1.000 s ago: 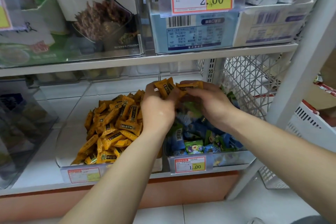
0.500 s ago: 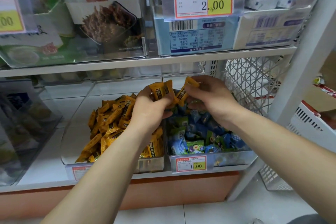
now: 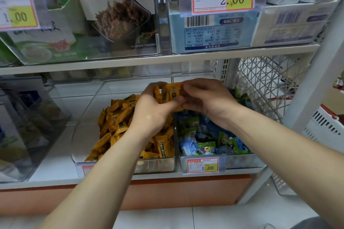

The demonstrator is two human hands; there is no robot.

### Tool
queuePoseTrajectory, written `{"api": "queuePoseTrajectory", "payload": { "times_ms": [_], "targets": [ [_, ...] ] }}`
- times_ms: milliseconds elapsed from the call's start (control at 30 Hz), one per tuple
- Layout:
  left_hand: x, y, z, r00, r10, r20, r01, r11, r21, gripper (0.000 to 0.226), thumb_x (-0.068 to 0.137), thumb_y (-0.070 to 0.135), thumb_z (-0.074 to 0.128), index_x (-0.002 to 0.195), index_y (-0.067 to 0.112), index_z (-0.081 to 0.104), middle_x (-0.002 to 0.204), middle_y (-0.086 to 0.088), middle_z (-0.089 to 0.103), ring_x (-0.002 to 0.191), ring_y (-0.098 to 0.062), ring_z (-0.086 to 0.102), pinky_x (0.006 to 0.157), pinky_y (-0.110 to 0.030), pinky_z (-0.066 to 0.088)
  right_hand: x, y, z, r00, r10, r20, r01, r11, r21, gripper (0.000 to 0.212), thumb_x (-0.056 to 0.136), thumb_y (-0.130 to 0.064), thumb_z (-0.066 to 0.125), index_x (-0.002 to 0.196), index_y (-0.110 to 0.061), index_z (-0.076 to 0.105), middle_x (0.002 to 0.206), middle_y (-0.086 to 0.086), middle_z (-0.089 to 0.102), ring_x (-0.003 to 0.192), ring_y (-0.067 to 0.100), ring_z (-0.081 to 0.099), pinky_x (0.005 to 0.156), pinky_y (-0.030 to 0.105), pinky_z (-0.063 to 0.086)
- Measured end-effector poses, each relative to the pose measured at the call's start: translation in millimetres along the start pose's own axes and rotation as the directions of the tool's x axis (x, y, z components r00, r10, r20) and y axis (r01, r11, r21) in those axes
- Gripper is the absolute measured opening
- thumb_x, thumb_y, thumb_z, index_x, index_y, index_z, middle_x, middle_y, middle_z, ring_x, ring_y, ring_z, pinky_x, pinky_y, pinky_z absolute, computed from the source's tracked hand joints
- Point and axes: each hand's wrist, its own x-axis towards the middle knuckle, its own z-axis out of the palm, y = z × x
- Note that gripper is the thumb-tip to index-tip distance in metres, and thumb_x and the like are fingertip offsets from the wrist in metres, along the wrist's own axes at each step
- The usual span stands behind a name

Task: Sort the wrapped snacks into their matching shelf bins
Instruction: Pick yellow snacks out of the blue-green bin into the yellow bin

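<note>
A white shelf unit (image 3: 167,61) fills the frame, with clear bins of boxed goods along its upper board. On the lower board, at centre, stand two clear bins side by side. The left bin (image 3: 87,126) holds a heap of yellow wrapped snacks (image 3: 119,122); the right bin (image 3: 240,161) holds blue and green wrapped snacks (image 3: 204,141). A wire mesh panel (image 3: 260,83) closes the shelf's right side.

Both forearms reach in from the lower edge. The left hand (image 3: 152,113) is curled round a bunch of yellow snacks (image 3: 168,93), raised over the line where the two bins meet. The right hand (image 3: 208,102) pinches that same bunch from the right, above the blue and green snacks. A 1.00 price tag (image 3: 202,165) hangs on the right bin's front.
</note>
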Motion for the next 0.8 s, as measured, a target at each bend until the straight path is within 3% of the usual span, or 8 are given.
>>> {"api": "queuePoseTrajectory", "payload": {
  "times_ms": [67, 133, 233, 333, 433, 600, 700, 800],
  "targets": [
    [6.9, -4.9, -16.5, 0.999, 0.024, -0.037, -0.018, 0.988, 0.155, 0.047, 0.078, 0.039, 0.081, 0.117, 0.028, 0.058, 0.094, 0.012, 0.07, 0.083, -0.003, 0.067, 0.074, -0.025, 0.056, 2.8, -0.4, -4.8, 1.0, 0.027, 0.013, -0.026, 0.997, -0.073, 0.015, 0.096, -0.019, 0.062, 0.106, -0.012, 0.071, 0.095, 0.007, 0.077, 0.083, 0.02, 0.073, 0.067, 0.03, 0.058],
    [13.7, -12.4, -39.6, 0.998, 0.033, -0.053, -0.015, 0.947, 0.321, 0.055, 0.079, 0.043, 0.079, 0.126, 0.033, 0.053, 0.099, 0.011, 0.068, 0.082, -0.004, 0.067, 0.069, -0.025, 0.057, 4.8, 5.2, -12.5, 1.0, -0.007, 0.023, 0.016, 0.914, -0.405, 0.012, 0.096, -0.028, 0.062, 0.102, -0.023, 0.072, 0.096, 0.0, 0.076, 0.086, 0.015, 0.07, 0.072, 0.031, 0.057],
    [18.3, -24.4, -63.0, 0.999, 0.003, -0.054, 0.032, 0.773, 0.634, 0.07, 0.081, 0.049, 0.075, 0.142, 0.033, 0.044, 0.126, -0.006, 0.065, 0.109, -0.028, 0.063, 0.09, -0.044, 0.055, 1.8, 24.3, -23.9, 0.97, 0.145, 0.196, 0.107, 0.468, -0.877, 0.032, 0.088, -0.051, 0.065, 0.115, -0.034, 0.066, 0.117, -0.016, 0.065, 0.108, 0.007, 0.061, 0.086, 0.025, 0.049],
    [14.5, -19.0, -64.5, 0.991, 0.12, -0.055, -0.037, 0.648, 0.761, 0.078, 0.083, 0.049, 0.072, 0.15, 0.026, 0.038, 0.146, -0.011, 0.049, 0.132, -0.035, 0.044, 0.105, -0.048, 0.044, -3.7, 45.7, -27.9, 0.882, 0.4, 0.249, 0.163, 0.237, -0.958, 0.078, 0.075, -0.07, 0.066, 0.141, -0.035, 0.047, 0.143, -0.012, 0.051, 0.113, 0.007, 0.056, 0.089, 0.023, 0.046],
    [3.3, -4.8, -53.0, 0.963, 0.268, -0.011, -0.194, 0.722, 0.664, 0.056, 0.085, 0.047, 0.068, 0.136, 0.029, 0.054, 0.126, 0.0, 0.061, 0.111, -0.018, 0.057, 0.089, -0.035, 0.05, -4.9, 59.5, -22.5, 0.871, 0.39, 0.298, 0.259, 0.151, -0.954, 0.076, 0.073, -0.059, 0.075, 0.14, -0.032, 0.05, 0.136, -0.007, 0.055, 0.107, 0.012, 0.059, 0.083, 0.027, 0.051],
    [-24.3, -11.1, -14.5, 0.964, 0.09, 0.252, -0.224, 0.785, 0.578, 0.055, 0.083, 0.052, 0.068, 0.13, 0.027, 0.059, 0.104, 0.018, 0.063, 0.089, 0.002, 0.056, 0.073, -0.01, 0.042, -2.2, 58.2, -21.0, 0.902, 0.328, 0.28, 0.241, 0.155, -0.958, 0.046, 0.076, -0.039, 0.078, 0.118, -0.027, 0.065, 0.104, -0.006, 0.068, 0.085, 0.014, 0.063, 0.072, 0.03, 0.055],
    [-28.7, -20.2, -8.3, 0.959, 0.025, 0.283, -0.189, 0.801, 0.568, 0.06, 0.079, 0.052, 0.073, 0.13, 0.029, 0.053, 0.1, 0.016, 0.066, 0.087, -0.002, 0.061, 0.075, -0.02, 0.054, 1.4, 38.9, -39.6, 0.942, 0.239, 0.234, 0.184, 0.216, -0.959, 0.036, 0.075, -0.037, 0.079, 0.109, -0.031, 0.068, 0.098, -0.011, 0.066, 0.081, 0.006, 0.061, 0.063, 0.023, 0.049],
    [-26.4, -25.8, -9.8, 0.959, -0.008, 0.282, -0.159, 0.81, 0.564, 0.063, 0.078, 0.053, 0.075, 0.132, 0.029, 0.05, 0.097, 0.016, 0.067, 0.087, -0.004, 0.064, 0.08, -0.03, 0.058, 4.1, 19.7, -65.7, 0.975, 0.156, 0.156, 0.134, 0.143, -0.981, 0.032, 0.079, -0.038, 0.076, 0.11, -0.039, 0.068, 0.107, -0.01, 0.067, 0.089, 0.011, 0.063, 0.075, 0.034, 0.056]
  ]
}}
